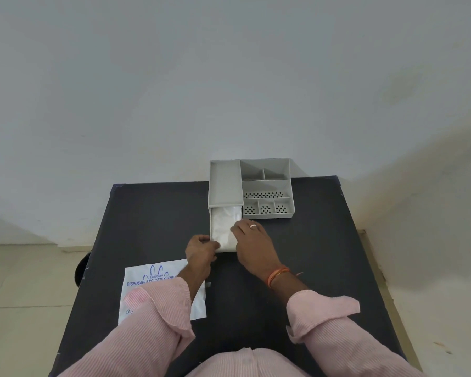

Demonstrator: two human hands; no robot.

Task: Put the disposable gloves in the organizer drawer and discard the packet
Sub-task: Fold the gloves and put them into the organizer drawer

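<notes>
At the bottom of the frame my two forearms in pink striped sleeves (158,317) reach forward over the black table (310,268). My left hand (200,250) is at the near left corner of the pulled-out drawer (225,250), and its fingers pinch the front edge there. My right hand (252,239), with a ring (253,226) and an orange thread band (276,274) at the wrist, lies with the palm down on the right side of the drawer; the fingertips press on the clear gloves (225,227), but I cannot tell if they really grasp them. The gloves lie inside the drawer, and their long axis goes from near to far, the same as the drawer. The white packet (152,281) with blue letters lies flat in the lower left, partly under my left sleeve. Further, the grey organizer (265,186) stands at the far edge of the table, its compartments on the right side. Behind it is a plain pale wall (229,77), and a beige floor (25,281) shows at both sides.
</notes>
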